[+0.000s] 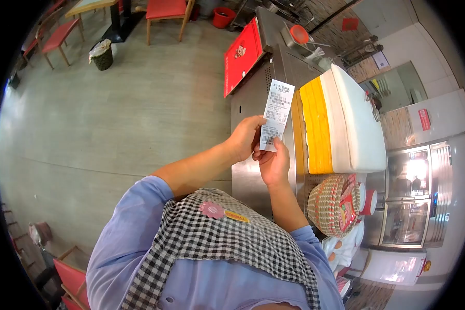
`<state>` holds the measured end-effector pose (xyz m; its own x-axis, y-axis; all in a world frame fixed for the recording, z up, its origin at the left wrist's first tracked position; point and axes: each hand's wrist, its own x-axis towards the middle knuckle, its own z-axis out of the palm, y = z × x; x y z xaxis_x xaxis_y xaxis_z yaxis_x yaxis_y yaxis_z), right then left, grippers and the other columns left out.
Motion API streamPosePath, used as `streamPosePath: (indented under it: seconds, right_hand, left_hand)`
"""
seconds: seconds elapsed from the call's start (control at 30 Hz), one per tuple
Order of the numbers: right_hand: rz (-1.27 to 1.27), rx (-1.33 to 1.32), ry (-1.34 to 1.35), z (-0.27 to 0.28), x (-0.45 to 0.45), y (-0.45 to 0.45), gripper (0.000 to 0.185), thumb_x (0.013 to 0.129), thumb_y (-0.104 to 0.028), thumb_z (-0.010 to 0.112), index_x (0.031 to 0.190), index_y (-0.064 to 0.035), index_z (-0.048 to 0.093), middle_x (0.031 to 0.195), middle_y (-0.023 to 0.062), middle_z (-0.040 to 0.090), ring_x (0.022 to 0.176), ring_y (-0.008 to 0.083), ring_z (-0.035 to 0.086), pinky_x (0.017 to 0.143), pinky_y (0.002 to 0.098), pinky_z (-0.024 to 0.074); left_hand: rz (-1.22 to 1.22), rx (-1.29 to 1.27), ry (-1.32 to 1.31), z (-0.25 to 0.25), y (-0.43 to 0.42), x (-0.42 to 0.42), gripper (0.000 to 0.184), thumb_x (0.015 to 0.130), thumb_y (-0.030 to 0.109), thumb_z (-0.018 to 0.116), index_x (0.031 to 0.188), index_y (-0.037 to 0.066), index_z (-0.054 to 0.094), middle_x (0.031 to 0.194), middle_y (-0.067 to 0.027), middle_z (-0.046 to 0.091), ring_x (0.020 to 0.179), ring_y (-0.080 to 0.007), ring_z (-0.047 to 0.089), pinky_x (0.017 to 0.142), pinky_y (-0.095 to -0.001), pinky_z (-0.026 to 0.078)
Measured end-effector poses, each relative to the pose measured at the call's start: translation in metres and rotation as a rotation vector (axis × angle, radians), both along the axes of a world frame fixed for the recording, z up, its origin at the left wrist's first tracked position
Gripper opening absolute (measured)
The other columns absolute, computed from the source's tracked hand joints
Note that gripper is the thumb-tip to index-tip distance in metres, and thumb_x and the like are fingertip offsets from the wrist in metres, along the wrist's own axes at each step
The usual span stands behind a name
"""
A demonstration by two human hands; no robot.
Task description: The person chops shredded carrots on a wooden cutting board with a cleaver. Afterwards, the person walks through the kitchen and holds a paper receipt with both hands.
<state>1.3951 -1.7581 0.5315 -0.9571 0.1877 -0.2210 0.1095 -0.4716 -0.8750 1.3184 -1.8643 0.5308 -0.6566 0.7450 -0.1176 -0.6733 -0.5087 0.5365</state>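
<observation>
Between both hands a white printed receipt [278, 106] is held up over the steel counter [250, 178]. My left hand [247, 137] pinches its left edge near the lower half. With the thumb on its printed face, my right hand [275, 161] grips the bottom edge, just above a barcode-like block. The print is too small to read. To the right of the paper stands a large white foam box [351, 124] with a yellow side.
A woven basket [326, 204] with red packaging stands on the counter near my right forearm. A red board [243, 57] leans at the counter's far left side. A waste basket [102, 56] and red chairs [165, 9] stand on the floor at left. A steel cabinet [407, 196] is at right.
</observation>
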Motion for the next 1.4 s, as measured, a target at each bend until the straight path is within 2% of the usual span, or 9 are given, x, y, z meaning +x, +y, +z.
streamPosePath:
  seconds: [0.17, 0.27, 0.57, 0.67, 1.03, 1.13, 1.23, 1.3, 1.4]
  right_hand:
    - [-0.013, -0.016, -0.01, 0.0, -0.002, 0.0, 0.029, 0.091, -0.03, 0.039, 0.1, -0.0062, 0.053, 0.073, 0.0075, 0.058, 0.064, 0.0189, 0.051, 0.06, 0.0321, 0.0382]
    - [-0.01, -0.071, 0.015, -0.007, -0.004, 0.004, 0.03, 0.092, -0.029, 0.042, 0.099, -0.0029, 0.055, 0.074, 0.0113, 0.061, 0.062, 0.02, 0.056, 0.058, 0.0337, 0.0434]
    - [0.001, -0.059, -0.008, -0.012, -0.009, 0.007, 0.03, 0.093, -0.028, 0.039, 0.099, -0.0028, 0.054, 0.075, 0.01, 0.061, 0.062, 0.0186, 0.056, 0.058, 0.0323, 0.0447]
    - [0.005, -0.01, -0.046, -0.012, -0.011, 0.006, 0.031, 0.092, -0.031, 0.038, 0.101, -0.0061, 0.054, 0.073, 0.0076, 0.058, 0.063, 0.0184, 0.052, 0.06, 0.0316, 0.0395]
    - [0.02, -0.001, -0.053, -0.016, -0.025, 0.006, 0.03, 0.092, -0.03, 0.039, 0.101, -0.0058, 0.054, 0.076, 0.0085, 0.059, 0.064, 0.019, 0.052, 0.061, 0.0321, 0.0404]
    - [0.003, -0.016, -0.089, -0.02, -0.031, 0.003, 0.028, 0.092, -0.028, 0.04, 0.1, -0.0052, 0.054, 0.076, 0.0087, 0.06, 0.063, 0.0193, 0.053, 0.06, 0.0326, 0.0416]
    - [-0.01, 0.011, -0.063, -0.029, -0.046, -0.002, 0.027, 0.091, -0.027, 0.042, 0.098, -0.0045, 0.055, 0.077, 0.0088, 0.061, 0.061, 0.0197, 0.055, 0.057, 0.0329, 0.0444]
    - [-0.004, 0.078, -0.103, -0.043, -0.057, -0.003, 0.023, 0.091, -0.024, 0.046, 0.094, -0.0046, 0.058, 0.074, 0.0095, 0.062, 0.059, 0.0182, 0.058, 0.054, 0.0303, 0.0466]
    - [0.026, 0.108, -0.124, -0.054, -0.076, -0.015, 0.023, 0.093, -0.026, 0.05, 0.091, -0.0039, 0.059, 0.073, 0.0094, 0.062, 0.06, 0.0147, 0.058, 0.052, 0.0269, 0.0466]
  left_hand:
    - [-0.006, -0.015, -0.003, -0.002, 0.002, -0.002, 0.038, 0.09, 0.025, 0.03, 0.103, 0.0, 0.055, 0.083, -0.0125, 0.063, 0.042, -0.0138, 0.043, 0.033, -0.0263, 0.033]
    - [0.006, -0.026, -0.02, 0.004, -0.001, -0.001, 0.038, 0.089, 0.025, 0.03, 0.104, 0.0, 0.056, 0.082, -0.0122, 0.063, 0.041, -0.0138, 0.042, 0.033, -0.0266, 0.033]
    - [0.003, -0.023, -0.03, -0.009, 0.005, -0.008, 0.042, 0.089, 0.025, 0.029, 0.108, -0.001, 0.057, 0.078, -0.0117, 0.062, 0.04, -0.0145, 0.04, 0.033, -0.0274, 0.032]
    - [-0.014, -0.009, -0.045, -0.002, 0.0, -0.007, 0.043, 0.089, 0.025, 0.029, 0.107, -0.001, 0.058, 0.076, -0.0116, 0.062, 0.039, -0.0149, 0.039, 0.033, -0.0278, 0.032]
    - [0.022, -0.083, -0.124, -0.011, 0.002, -0.024, 0.043, 0.089, 0.029, 0.031, 0.108, 0.0, 0.057, 0.073, -0.0115, 0.06, 0.039, -0.0174, 0.041, 0.034, -0.0302, 0.034]
    - [-0.079, -0.031, -0.068, -0.028, 0.0, -0.035, 0.044, 0.089, 0.031, 0.032, 0.108, 0.0, 0.056, 0.076, -0.0122, 0.061, 0.047, -0.0208, 0.049, 0.04, -0.0335, 0.04]
    - [0.074, -0.111, -0.25, -0.03, 0.003, -0.046, 0.045, 0.089, 0.032, 0.031, 0.11, 0.0, 0.055, 0.086, -0.0137, 0.062, 0.064, -0.0238, 0.058, 0.048, -0.036, 0.045]
    - [0.032, 0.005, -0.212, -0.046, -0.007, -0.057, 0.036, 0.09, 0.03, 0.037, 0.102, 0.001, 0.054, 0.087, -0.0132, 0.062, 0.073, -0.0259, 0.06, 0.057, -0.0355, 0.048]
    - [0.024, -0.033, -0.14, -0.045, -0.02, -0.078, 0.038, 0.091, 0.03, 0.034, 0.104, 0.001, 0.054, 0.093, -0.0125, 0.062, 0.079, -0.0251, 0.06, 0.061, -0.0362, 0.048]
